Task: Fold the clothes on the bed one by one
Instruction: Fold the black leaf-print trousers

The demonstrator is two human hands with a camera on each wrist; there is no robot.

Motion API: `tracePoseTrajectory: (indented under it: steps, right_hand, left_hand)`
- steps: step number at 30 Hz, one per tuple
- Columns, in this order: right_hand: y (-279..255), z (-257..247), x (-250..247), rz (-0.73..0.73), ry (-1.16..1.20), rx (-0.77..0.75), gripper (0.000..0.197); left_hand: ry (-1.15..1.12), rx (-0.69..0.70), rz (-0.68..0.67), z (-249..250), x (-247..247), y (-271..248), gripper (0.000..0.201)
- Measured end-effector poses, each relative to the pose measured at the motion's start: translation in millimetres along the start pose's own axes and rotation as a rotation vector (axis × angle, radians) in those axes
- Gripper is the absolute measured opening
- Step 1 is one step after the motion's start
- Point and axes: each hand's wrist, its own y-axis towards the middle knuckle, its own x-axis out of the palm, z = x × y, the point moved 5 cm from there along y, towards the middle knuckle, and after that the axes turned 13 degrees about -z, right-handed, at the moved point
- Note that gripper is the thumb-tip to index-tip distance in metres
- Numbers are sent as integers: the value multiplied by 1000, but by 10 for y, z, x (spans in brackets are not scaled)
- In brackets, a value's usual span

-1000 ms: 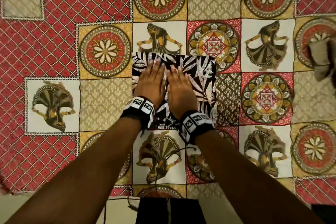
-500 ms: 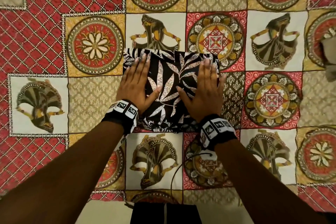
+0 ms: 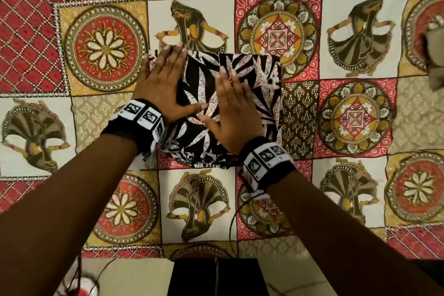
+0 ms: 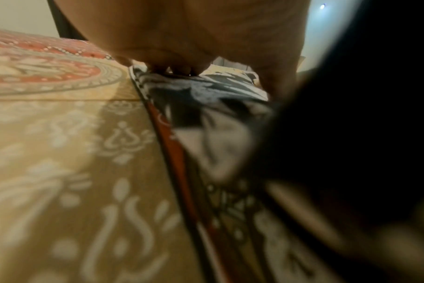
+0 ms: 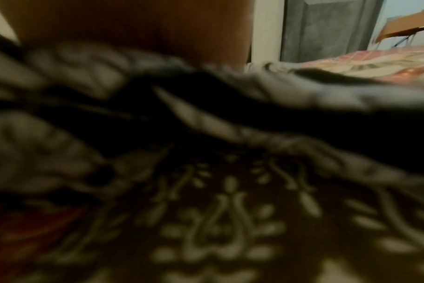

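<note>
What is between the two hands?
Only leaf-print folded cloth shows between the left hand and right hand, in the head view.

Head cam: above the bed, looking almost straight down on the patchwork-print red, yellow and cream bedspread (image 3: 348, 115); both forearms enter from the bottom edge, both hands mid-frame.

Left wrist cam: very low, just over the bedspread (image 4: 61, 162), facing forward under the left hand (image 4: 194, 32); blurred up close, wall at the far end.

Right wrist cam: low too, nearly against the folded black-and-white leaf-print garment (image 5: 230, 99), dark and blurred, facing across the bed to a grey door (image 5: 327, 28).

Overlap: all three catch the garment (image 3: 240, 94) (image 4: 206, 99) and the bedspread (image 5: 230, 220) next to it.
</note>
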Motion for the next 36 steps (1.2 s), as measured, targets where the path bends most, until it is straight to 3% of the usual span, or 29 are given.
tracePoseTrajectory:
  steps: [5,11,14,16,18,19,22,25,27,29,32,35,36]
  right_hand:
    - [-51,450,-53,-12,-35,115,114]
    - [-459,884,-38,41,234,493,134]
    - [-889,754,-204,283,475,567,116]
    - [-1229,500,-181,382,713,597,81]
    - [-1499,168,20,349,946,622,52]
    - [-1583,3,167,289,1095,648,52]
    - [-1672,-418,646,-2,1465,765,87]
    - [-1533,-628,719,-52,1849,848,116]
    - [-1341,-689,600,-12,2074,872,123]
    - [-1214,-707,526,41,2181,928,118]
    - [-1097,-731,501,59,2173,1046,94]
    - [-1000,-742,549,49,2169,1043,104]
    - [-974,-737,564,45,2195,989,89]
  left_hand:
    - [-74,-11,-83,-105,-40,76,139]
    - [-102,-22,-111,-117,-56,48,138]
    - [-97,-38,-113,-86,-251,68,115]
    - [-122,0,-74,-7,-485,109,95]
    - [-229,73,-79,143,-682,195,77]
    - [-272,106,-103,221,-731,260,70]
    - [-331,119,-208,402,-792,455,63]
    - [-359,67,-272,453,-801,594,61]
    - [-355,39,-261,429,-810,648,60]
    - [-361,6,-256,387,-768,687,57]
    - [-293,10,-289,399,-690,707,63]
    - [-229,1,-354,428,-623,640,67]
    - [-264,5,-356,425,-616,623,65]
